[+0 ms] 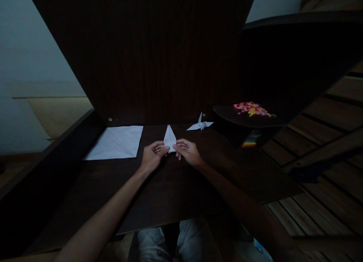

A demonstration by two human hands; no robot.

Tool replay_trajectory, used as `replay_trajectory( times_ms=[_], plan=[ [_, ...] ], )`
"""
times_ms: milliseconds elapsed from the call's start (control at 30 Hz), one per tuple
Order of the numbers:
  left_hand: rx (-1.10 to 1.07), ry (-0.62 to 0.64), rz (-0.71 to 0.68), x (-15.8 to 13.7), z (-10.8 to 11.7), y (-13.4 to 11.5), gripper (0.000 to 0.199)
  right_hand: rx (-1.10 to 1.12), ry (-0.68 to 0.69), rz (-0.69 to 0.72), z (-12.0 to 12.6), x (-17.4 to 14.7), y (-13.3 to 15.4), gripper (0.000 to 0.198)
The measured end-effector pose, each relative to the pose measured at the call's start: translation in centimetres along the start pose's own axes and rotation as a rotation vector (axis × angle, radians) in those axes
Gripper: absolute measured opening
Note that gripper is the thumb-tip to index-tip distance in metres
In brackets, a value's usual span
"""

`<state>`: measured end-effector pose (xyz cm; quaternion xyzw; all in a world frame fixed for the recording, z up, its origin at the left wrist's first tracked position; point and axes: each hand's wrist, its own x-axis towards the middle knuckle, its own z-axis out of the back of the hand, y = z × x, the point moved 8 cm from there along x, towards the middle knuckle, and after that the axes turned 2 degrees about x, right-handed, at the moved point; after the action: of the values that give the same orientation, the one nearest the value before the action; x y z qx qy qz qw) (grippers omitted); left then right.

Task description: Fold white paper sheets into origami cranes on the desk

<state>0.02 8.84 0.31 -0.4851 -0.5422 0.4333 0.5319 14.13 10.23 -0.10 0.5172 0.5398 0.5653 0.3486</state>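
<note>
Both my hands hold a small folded piece of white paper [170, 136] a little above the dark desk, its narrow tip pointing away from me. My left hand [153, 154] pinches its lower left side with the thumb on top. On the lower right side, my right hand [188, 152] grips it the same way. Beyond my right hand lies a finished white origami crane [200, 124]. White paper sheets [115, 143] rest flat to the left of my left hand.
The dark wooden desk [159, 190] has a raised side wall [56, 144] on the left and a tall back panel [147, 58]. At right, a curved shelf [227, 114] bears a heap of small colourful pieces [252, 108]. Under it sits a yellow item [249, 144].
</note>
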Motion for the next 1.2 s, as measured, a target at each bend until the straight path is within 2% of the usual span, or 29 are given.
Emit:
replay_trajectory(
  times_ms=[200, 333, 633, 833, 1200],
  plan=[
    [-0.028, -0.034, -0.113, -0.1, 0.2, -0.8, 0.049, -0.033, -0.025, 0.048, 0.2, -0.1, 0.2, 0.043],
    [-0.008, 0.005, -0.152, -0.3, -0.4, -1.1, 0.046, -0.023, -0.063, 0.096, 0.6, -0.2, 0.9, 0.046],
    [0.005, 0.001, -0.166, -0.3, -0.4, -1.4, 0.042, -0.036, -0.046, 0.122, 0.6, -0.1, 0.8, 0.05],
    [0.012, 0.014, -0.084, -0.4, -0.4, -1.0, 0.038, -0.071, 0.001, 0.138, 0.4, -0.2, 0.9, 0.059],
    [0.027, -0.016, -0.078, -0.3, -0.2, -1.3, 0.029, -0.033, 0.005, 0.129, 0.4, 0.0, 0.6, 0.053]
  ],
)
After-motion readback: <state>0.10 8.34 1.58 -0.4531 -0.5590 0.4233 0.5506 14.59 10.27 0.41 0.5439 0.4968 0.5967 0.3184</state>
